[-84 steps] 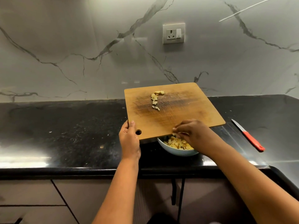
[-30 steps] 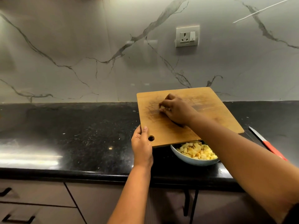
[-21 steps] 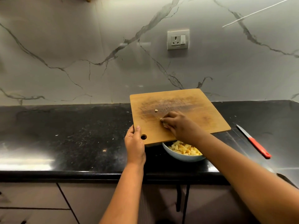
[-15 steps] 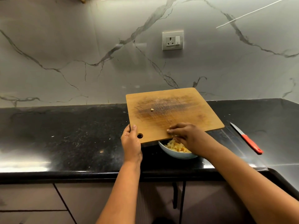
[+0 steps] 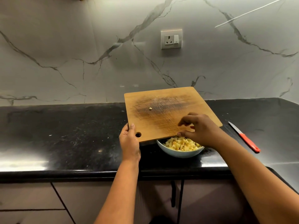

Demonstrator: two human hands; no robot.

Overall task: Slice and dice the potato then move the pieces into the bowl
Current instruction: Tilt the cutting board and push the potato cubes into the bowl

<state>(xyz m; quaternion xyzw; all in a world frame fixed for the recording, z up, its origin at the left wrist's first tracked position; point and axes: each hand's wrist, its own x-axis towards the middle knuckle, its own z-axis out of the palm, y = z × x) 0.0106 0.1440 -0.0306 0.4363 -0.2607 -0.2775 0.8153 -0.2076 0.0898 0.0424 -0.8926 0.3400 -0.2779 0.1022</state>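
My left hand [image 5: 129, 143] grips the near left corner of a wooden cutting board [image 5: 163, 120], holding it tilted above a white bowl [image 5: 179, 152]. The bowl holds diced potato pieces [image 5: 181, 143] and stands on the black counter, partly hidden under the board's near edge. One small potato piece [image 5: 150, 108] sits on the board's stained middle. My right hand [image 5: 200, 128] hovers at the board's near edge over the bowl, fingers spread and nothing held.
A red-handled knife [image 5: 244, 137] lies on the black counter [image 5: 64, 135] to the right of the board. A marble wall with a power socket [image 5: 171, 39] rises behind. Brown cabinet fronts [image 5: 40, 202] run below the counter edge.
My right hand swept the row of diced pieces down the board and off its near edge into the bowl. Its fingers have now spread apart. One piece stayed on the board.
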